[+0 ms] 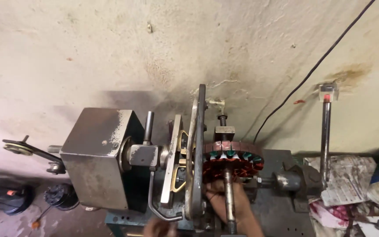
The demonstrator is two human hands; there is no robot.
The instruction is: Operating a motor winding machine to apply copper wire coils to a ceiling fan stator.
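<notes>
Overhead, head view, one entry per item. Round motor stator with copper-red windings and teal-and-white slot liners (233, 161): mounted on a grimy steel winding machine (97, 158), clamped between a vertical threaded rod with square block (224, 131) above and a second threaded steel rod (229, 202) below. Right hand (231, 206): comes up from the bottom edge, fingers spread against the underside of the stator, cupping and touching it behind the lower rod; no closed grasp is visible. Left hand (159, 228): only a blurred part shows at the bottom edge, just below a bent steel crank bar (163, 214); whether it is clenched or slack, I cannot tell. Flat steel forming plates (196, 153): upright, just left of the stator. Grey metal gearbox housing (99, 158): further left, with a small pulley arm (20, 148) on its far side. Upright steel post with red-tipped clear cap (325, 136): right of the stator. Black cable (312, 70): runs diagonally up the stained plaster wall (110, 48). Crumpled newspaper (347, 177): lower right.
</notes>
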